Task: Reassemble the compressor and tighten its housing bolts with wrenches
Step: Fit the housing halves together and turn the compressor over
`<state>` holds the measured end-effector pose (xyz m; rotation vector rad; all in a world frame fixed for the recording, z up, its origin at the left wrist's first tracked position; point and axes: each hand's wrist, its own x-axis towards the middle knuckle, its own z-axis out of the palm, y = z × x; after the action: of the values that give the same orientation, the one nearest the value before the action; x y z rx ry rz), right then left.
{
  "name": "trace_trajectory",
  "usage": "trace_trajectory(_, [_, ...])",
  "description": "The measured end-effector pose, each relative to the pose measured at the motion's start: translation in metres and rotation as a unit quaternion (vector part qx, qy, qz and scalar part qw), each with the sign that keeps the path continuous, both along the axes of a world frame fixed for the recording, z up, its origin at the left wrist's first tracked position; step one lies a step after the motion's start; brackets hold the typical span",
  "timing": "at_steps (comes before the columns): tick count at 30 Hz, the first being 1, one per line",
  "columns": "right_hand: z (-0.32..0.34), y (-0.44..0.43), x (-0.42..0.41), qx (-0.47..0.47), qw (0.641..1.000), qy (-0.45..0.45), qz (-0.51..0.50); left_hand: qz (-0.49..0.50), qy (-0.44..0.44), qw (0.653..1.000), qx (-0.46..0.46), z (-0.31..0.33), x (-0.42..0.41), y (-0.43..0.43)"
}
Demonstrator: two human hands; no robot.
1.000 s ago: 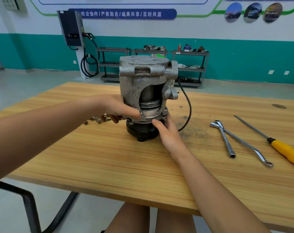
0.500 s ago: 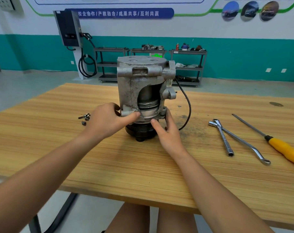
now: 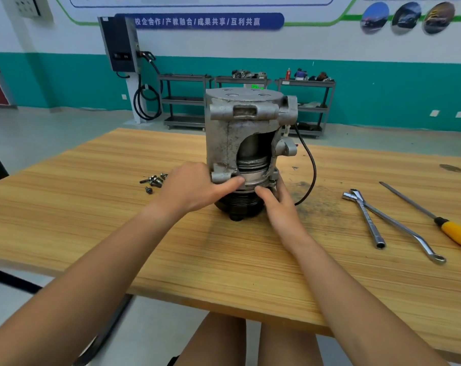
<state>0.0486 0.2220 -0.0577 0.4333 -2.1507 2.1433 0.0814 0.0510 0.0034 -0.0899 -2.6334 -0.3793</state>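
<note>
A grey cutaway compressor stands upright on its black pulley in the middle of the wooden table, a black cable curling from its right side. My left hand grips the lower left flange, thumb pressed on the inner ring. On the lower right flange my right hand holds the housing, thumb near the ring and fingers behind. Several loose bolts lie to the left. A socket wrench and a ring wrench lie crossed on the right.
A yellow-handled screwdriver lies at the far right of the table. A dark grease smudge marks the wood right of the compressor. Metal shelving carts and a wall charger stand at the back wall. My knees are under the table's near edge.
My left hand has drawn back from the bolts onto the housing's lower left flange, uncovering them. My right hand stays at the lower right flange. The compressor has not moved.
</note>
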Motion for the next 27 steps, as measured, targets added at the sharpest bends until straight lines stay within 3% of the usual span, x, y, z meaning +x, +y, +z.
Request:
trace_trajectory(9, [0.001, 0.006, -0.004, 0.006, 1.0, -0.019, -0.009, -0.037, -0.041, 0.998, -0.022, 0.009, -0.004, -0.001])
trace_trajectory(27, [-0.003, 0.007, -0.008, 0.02, 1.0, -0.008, 0.003, -0.028, -0.095, 0.991, 0.092, 0.006, -0.012, -0.009])
